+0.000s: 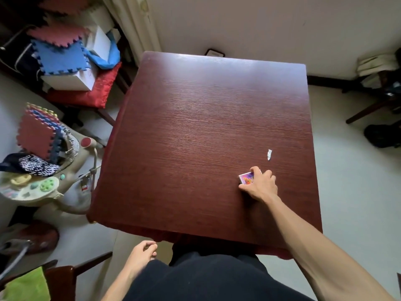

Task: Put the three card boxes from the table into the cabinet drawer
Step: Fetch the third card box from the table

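With my right hand (259,184) curled over the card box (246,178) near the table's (195,127) right side, fingers on the far edge and thumb on the near one, I judge the grip closing but can't tell if it's lifted. Only this box shows; cabinet not in view. Box looks small, light, stiff cardboard, glossy so maybe slick; pinch the long edges, don't crush. Left hand (142,252) hangs loosely curled, empty, below the table edge. A paper scrap (269,154) lies nearby.
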A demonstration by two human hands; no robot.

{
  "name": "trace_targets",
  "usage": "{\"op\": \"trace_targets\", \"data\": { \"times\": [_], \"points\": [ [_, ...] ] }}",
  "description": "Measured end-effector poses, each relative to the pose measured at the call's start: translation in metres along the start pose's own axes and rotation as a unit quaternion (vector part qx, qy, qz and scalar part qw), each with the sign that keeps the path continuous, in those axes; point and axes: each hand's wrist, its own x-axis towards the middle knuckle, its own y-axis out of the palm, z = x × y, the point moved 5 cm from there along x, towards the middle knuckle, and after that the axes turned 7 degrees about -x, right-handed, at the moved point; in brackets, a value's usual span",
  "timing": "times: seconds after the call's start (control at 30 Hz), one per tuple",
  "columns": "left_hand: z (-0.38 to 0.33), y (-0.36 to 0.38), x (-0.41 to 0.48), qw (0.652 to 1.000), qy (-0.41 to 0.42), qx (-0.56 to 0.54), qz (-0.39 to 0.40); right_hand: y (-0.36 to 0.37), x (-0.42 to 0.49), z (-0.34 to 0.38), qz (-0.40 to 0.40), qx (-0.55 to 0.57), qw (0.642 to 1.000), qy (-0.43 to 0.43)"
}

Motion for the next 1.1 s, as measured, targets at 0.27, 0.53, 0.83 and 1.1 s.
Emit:
{"op": "trace_targets", "data": {
  "times": [0.27,0.53,0.83,1.1],
  "points": [
    [0.001,-0.016,0.005,0.998,0.022,0.055,0.017,0.035,-0.068,-0.033,0.005,0.113,0.993,0.035],
    [-0.019,-0.002,0.013,0.958,0.07,0.263,0.088,0.106,-0.176,-0.11,-0.043,0.374,0.91,0.176],
    [-0.065,0.108,-0.015,0.824,0.171,0.504,0.195,0.212,-0.335,-0.217,-0.17,0.564,0.729,0.349],
    [-0.054,0.271,-0.087,0.706,0.258,0.61,0.251,0.314,-0.477,-0.301,-0.225,0.655,0.555,0.46]
  ]
}}
